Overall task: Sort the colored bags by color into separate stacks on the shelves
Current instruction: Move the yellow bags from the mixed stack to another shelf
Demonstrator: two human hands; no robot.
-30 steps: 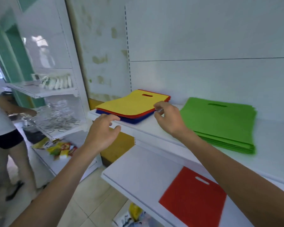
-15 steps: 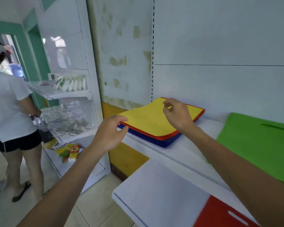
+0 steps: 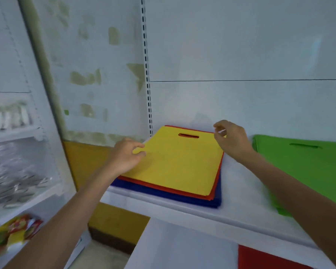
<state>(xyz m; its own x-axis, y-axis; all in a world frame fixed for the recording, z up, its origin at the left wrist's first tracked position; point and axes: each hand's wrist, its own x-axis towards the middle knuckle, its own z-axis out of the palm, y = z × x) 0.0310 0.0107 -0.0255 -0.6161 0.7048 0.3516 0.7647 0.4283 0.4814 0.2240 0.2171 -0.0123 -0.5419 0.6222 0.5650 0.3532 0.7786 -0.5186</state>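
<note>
Yellow bag point(image 3: 175, 164) corner hidden behind right hand point(image 3: 232, 140).

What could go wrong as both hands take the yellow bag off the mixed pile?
1. The left hand and right hand pinch the yellow bag at its edges; the red bags right beneath could lift with it.
2. The pile lies near the shelf front; a pull could drag the blue bags off.

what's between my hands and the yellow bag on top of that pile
Nothing visible. The yellow bag lies on top, over red bags; the left hand pinches its left edge and the right hand is at its back right corner.
</note>
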